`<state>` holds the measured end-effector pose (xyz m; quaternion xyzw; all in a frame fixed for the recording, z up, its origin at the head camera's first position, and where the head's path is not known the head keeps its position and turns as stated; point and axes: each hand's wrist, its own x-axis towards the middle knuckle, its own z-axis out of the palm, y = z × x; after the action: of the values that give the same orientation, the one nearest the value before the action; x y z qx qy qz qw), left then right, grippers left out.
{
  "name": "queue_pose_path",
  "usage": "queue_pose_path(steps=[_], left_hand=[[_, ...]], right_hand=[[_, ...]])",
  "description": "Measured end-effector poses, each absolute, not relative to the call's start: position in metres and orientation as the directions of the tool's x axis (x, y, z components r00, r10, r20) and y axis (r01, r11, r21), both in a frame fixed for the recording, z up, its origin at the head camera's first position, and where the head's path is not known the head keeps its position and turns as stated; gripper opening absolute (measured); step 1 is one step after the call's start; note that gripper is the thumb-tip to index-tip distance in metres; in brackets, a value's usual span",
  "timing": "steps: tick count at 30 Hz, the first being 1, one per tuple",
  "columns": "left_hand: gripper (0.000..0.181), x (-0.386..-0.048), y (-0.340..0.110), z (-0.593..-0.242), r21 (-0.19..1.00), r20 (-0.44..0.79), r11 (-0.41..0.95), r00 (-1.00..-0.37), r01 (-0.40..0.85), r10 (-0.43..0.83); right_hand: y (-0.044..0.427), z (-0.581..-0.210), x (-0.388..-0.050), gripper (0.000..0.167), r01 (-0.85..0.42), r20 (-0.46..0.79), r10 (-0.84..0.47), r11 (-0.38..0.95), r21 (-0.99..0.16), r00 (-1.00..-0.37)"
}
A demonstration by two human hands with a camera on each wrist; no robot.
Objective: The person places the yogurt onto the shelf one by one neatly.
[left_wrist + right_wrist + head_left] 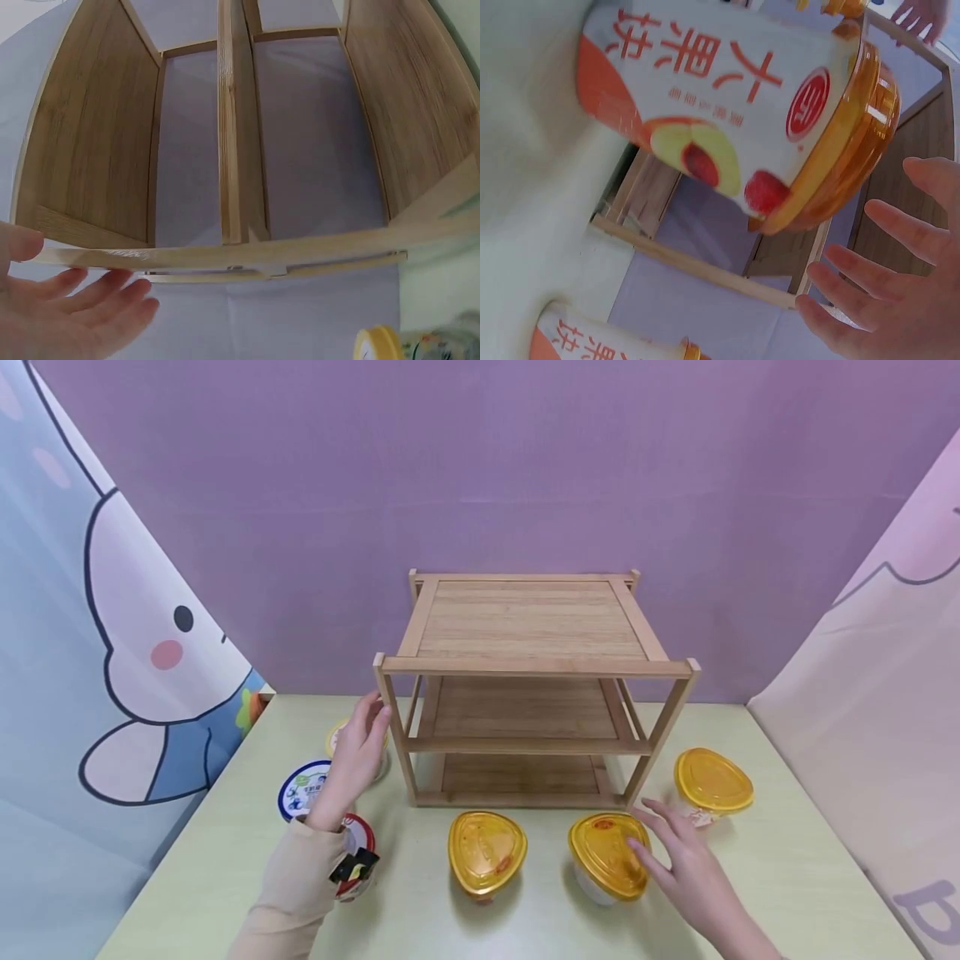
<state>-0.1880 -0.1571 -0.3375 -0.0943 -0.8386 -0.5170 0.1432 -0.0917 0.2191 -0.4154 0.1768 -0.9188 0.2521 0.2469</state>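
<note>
A three-tier wooden rack (532,665) stands against the back of the table. My left hand (358,756) is at its front left post, thumb and fingers on either side of it in the left wrist view; whether they touch is unclear. Lower right, my right hand (693,872) has its fingers spread beside a white cup with a yellow lid (609,856). Its side shows fruit pictures and red characters in the right wrist view (697,97). Similar yellow-lidded cups stand at front centre (486,853) and to the right (712,779).
Left of the rack, partly covered by my left arm, are round containers with a blue-rimmed lid (300,789), a red-rimmed lid (362,833) and a yellow lid (337,737). A purple cloth (525,468) hangs behind; printed curtains flank the table (420,927).
</note>
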Motion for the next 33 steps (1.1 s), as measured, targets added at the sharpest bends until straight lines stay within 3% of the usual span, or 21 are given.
queue_pose_path(steps=[6, 21, 27, 33], left_hand=[[0.036, -0.197, -0.157, -0.345, 0.878, 0.352, 0.347, -0.936, 0.329, -0.004], [0.031, -0.204, -0.159, -0.351, 0.882, 0.364, 0.299, -0.929, 0.365, 0.060], [0.030, -0.205, -0.158, -0.353, 0.865, 0.417, 0.279, -0.907, 0.417, 0.063], [0.034, -0.205, -0.159, -0.355, 0.839, 0.464, 0.291, -0.884, 0.461, 0.061]], right_hand=[[0.211, -0.419, -0.089, 0.041, -0.484, 0.578, -0.219, 0.800, -0.354, -0.786], [0.194, -0.429, -0.080, 0.050, -0.497, 0.583, -0.252, 0.811, -0.308, -0.772], [0.189, -0.434, -0.081, 0.052, -0.543, 0.636, -0.295, 0.807, -0.233, -0.713], [0.189, -0.437, -0.082, 0.043, -0.574, 0.656, -0.328, 0.795, -0.197, -0.679]])
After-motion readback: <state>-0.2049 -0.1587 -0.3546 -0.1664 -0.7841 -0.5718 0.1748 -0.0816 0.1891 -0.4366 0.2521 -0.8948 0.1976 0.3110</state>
